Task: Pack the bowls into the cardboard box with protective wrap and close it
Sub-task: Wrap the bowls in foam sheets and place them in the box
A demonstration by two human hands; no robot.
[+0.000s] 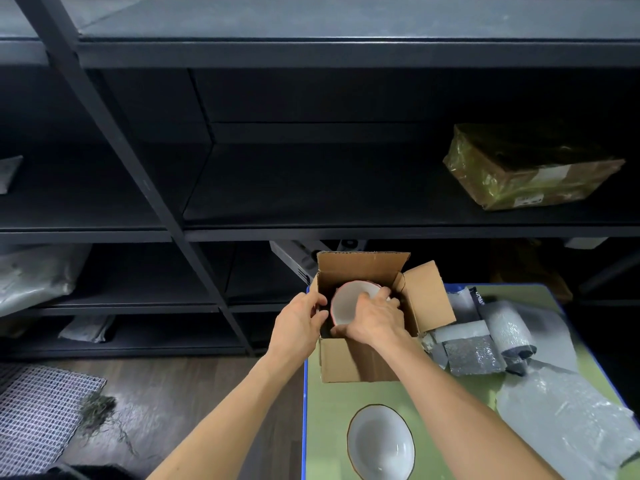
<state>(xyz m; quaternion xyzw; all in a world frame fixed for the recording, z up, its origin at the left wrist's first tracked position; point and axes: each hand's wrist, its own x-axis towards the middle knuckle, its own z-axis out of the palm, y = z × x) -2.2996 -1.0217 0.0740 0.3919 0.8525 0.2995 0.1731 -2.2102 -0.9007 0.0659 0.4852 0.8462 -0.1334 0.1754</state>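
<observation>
Green table [332,393]: cardboard box [356,362]; right hand [374,318] grips bowl [346,303] inside, left hand [299,320] grips its wall.

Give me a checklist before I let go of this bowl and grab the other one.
1. Cardboard box open: ok.
2. Left hand holds the box's left wall: ok.
3. Right hand grips the bowl in the box: ok.
4. Padding under that bowl: cannot tell, interior dark.
5. Second bowl on the table wrapped: not ok, bare.
6. Bubble wrap lying beside the box: ok.
</observation>
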